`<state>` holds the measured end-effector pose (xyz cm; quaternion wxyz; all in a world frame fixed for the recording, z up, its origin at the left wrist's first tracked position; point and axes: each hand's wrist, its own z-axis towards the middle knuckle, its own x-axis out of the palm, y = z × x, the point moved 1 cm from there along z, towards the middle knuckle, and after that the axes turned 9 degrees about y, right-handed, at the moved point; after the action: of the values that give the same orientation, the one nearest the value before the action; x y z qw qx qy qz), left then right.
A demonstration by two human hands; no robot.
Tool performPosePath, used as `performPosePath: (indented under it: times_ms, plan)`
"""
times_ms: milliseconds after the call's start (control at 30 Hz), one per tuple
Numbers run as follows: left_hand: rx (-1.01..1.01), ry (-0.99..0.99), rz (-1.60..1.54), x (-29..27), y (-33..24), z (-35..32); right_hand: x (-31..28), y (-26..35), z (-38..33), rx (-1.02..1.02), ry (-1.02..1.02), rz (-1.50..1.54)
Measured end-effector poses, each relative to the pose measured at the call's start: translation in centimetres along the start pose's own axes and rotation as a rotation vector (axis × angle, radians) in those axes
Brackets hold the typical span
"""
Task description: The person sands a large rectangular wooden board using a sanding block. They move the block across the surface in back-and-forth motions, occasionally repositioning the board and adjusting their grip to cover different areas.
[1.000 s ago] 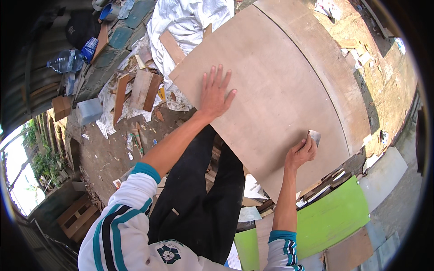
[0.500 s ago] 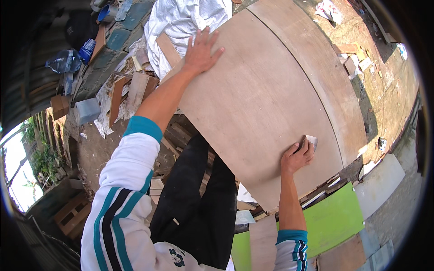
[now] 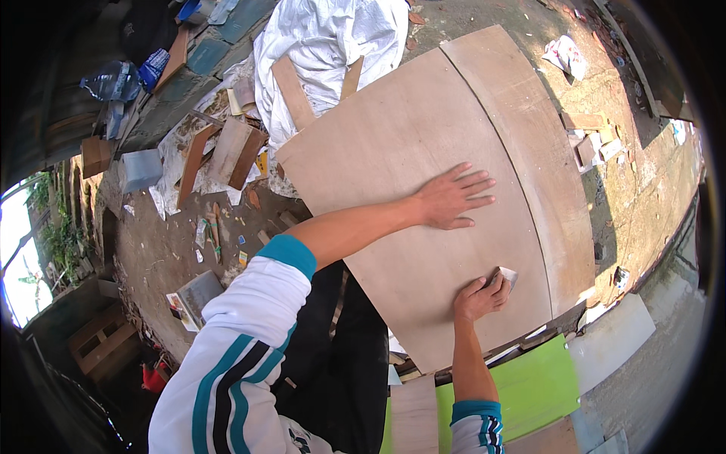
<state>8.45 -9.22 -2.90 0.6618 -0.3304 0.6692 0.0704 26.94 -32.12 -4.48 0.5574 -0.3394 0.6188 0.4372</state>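
Note:
A large light-brown plywood panel lies in front of me, with a narrower board along its right side and a dark gap between them. My left hand rests flat on the panel's middle, fingers spread, holding nothing. Nearer to me and a little to the right, my right hand is closed around a small pale piece of what looks like folded sandpaper. The hand lies against the panel's surface, and one corner of the sheet sticks out past the fingers. Its underside is hidden.
A white sack and two wooden strips lie beyond the panel's far left edge. Wood offcuts and a clear plastic bottle are at the left. A bright green board lies at the near right, beside a pale grey sheet.
My left hand has moved from the panel's far left edge to its middle. The panel has shifted lower in view. My right hand keeps its hold on the sandpaper.

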Motion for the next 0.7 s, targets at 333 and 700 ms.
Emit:
performPosePath:
  times_ms: [333, 700]
  plan:
    - [-0.886, 0.082, 0.078, -7.5, 22.4, -9.7, 0.9, -0.6, -0.3, 0.035, 0.051, -0.046]
    - [-0.771, -0.359, -0.009, -6.8, 16.7, -6.9, 1.4, -1.3, -0.3, 0.038, 0.037, -0.098]
